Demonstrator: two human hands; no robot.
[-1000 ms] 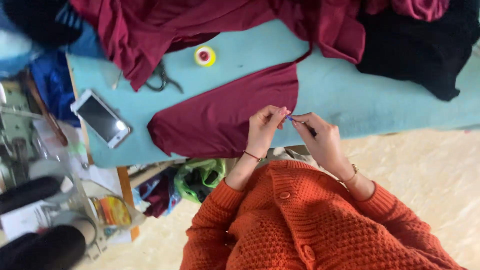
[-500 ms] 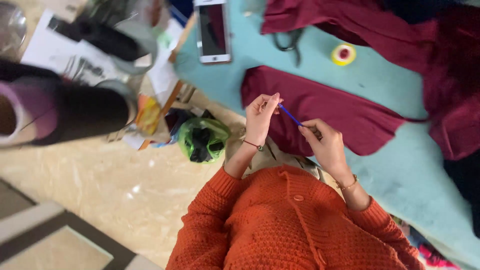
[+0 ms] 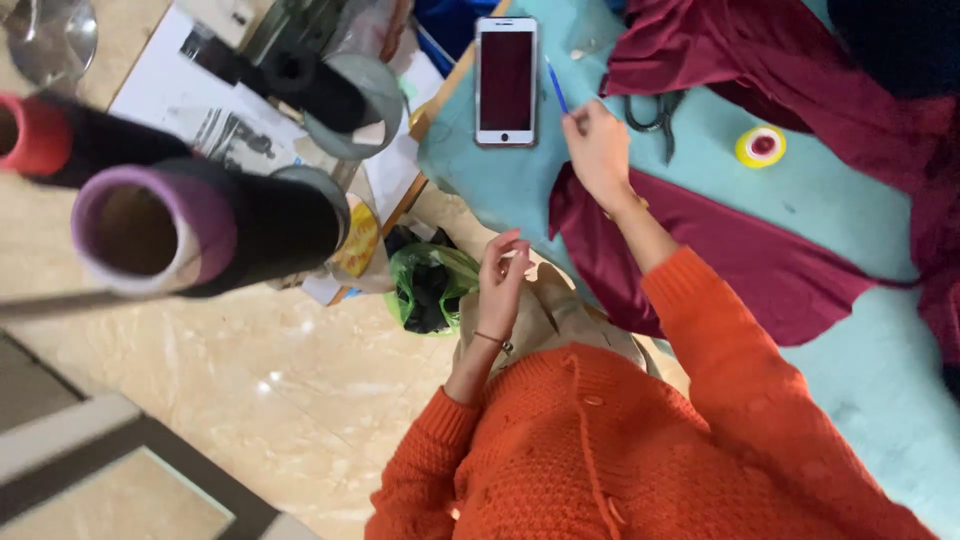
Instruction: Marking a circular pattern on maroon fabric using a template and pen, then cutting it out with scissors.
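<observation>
The right hand (image 3: 597,150) has reached out, grip pinching a blue pen (image 3: 556,85) (phone (image 3: 506,80) just beside); left hand (image 3: 503,268) loosely curled, empty.

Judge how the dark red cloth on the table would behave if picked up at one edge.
The dark red cloth lies flat with soft folds, so it would probably droop limply. It looks thin, likely light. Scissors on its upper part might get dragged along.

Glossy beige marble floor (image 3: 250,400) — teal-topped table (image 3: 850,330) beside it.
</observation>
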